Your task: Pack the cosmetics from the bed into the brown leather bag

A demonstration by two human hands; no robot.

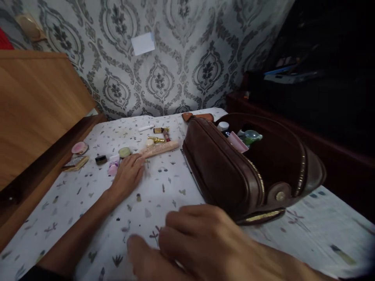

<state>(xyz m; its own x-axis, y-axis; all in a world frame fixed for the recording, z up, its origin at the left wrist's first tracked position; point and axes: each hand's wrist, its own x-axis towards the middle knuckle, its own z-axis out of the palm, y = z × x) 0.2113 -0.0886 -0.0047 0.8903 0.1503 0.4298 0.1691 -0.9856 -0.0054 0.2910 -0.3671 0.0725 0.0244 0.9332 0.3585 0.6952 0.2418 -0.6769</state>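
Note:
My left hand (129,173) reaches over the patterned cloth, its fingers closed at the near end of a peach-coloured tube (161,149). By these fingers are a pale green round jar (124,152) and a small purple-and-white bottle (113,166). Just beyond the tube lie a gold lipstick-like tube (156,139), a black-and-gold tube (160,130) and a white stick (146,127). My right hand (202,238) is in the foreground, slightly blurred, with curled fingers that hide whatever is inside. Near it stands an unzipped brown leather bag (218,164).
Inside the bag show a white cap (223,126), a pink item (238,142) and a green clear item (252,136). At left lie a pink compact (79,148), a flat case (75,163) and a dark jar (101,159). A wooden panel (43,105) borders the left side.

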